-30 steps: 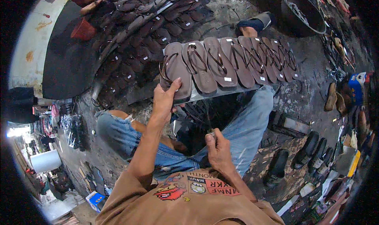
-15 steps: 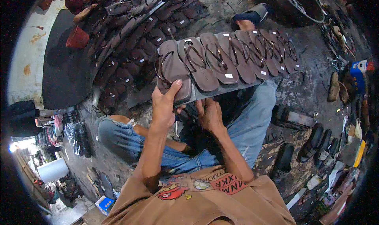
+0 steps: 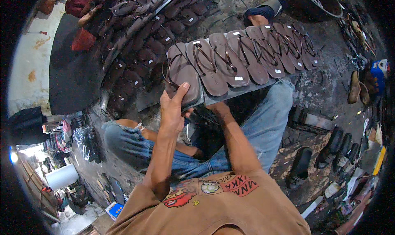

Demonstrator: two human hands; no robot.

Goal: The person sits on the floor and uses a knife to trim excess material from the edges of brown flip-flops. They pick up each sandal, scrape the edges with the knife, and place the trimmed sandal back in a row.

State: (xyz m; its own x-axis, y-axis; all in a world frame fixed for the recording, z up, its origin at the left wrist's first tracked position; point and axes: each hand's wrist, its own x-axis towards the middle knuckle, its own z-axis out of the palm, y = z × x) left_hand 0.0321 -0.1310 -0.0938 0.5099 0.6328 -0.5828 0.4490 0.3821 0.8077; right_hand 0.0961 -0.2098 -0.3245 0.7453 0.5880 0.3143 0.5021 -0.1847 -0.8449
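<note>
A long grey board [image 3: 230, 95] lies tilted across my lap, bearing a row of several brown flip-flops [image 3: 227, 66] with shiny dark straps and small white labels. At its left end my left hand [image 3: 175, 103] is closed, its thumb pressed on the heel of the leftmost flip-flop [image 3: 185, 80] and its fingers curled underneath. My right hand [image 3: 220, 108] reaches under the board near the second flip-flop; its fingers are hidden there, so whether it holds anything does not show.
More brown sandals [image 3: 148, 56] crowd the floor and a rack at the far left. Black slides [image 3: 300, 165] lie to the right. Beyond the board another person's foot [image 3: 259, 18] shows near a dark basin [image 3: 314, 4]. A red container [image 3: 83, 39] stands at far left.
My right hand has slid farther under the board, and its fingers have gone out of sight. My left hand keeps its hold; the board's right end sits slightly higher and farther right.
</note>
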